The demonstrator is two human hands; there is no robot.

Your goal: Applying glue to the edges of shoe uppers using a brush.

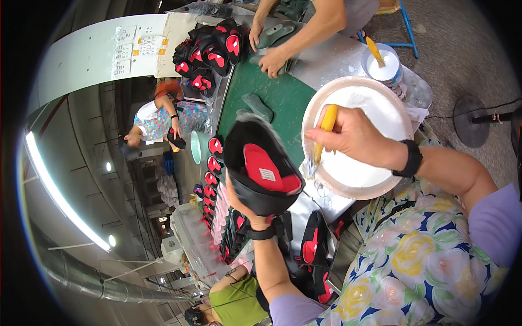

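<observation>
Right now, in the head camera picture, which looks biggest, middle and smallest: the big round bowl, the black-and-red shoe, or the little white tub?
1. Big round bowl
2. Black-and-red shoe, though it's closer, so unsure
3. Little white tub

Black-and-red shoe pile [212, 51] at eleven o'clock, small white tub [382, 66] at one, green insoles [258, 106] on the table [283, 98].

I am holding a black shoe upper [261, 168] with a red insole at frame centre, tilting its opening toward me. I am gripping a yellow-handled brush [324, 133] right of centre, its bristles dipping over the round white glue dish [375, 108].
</observation>
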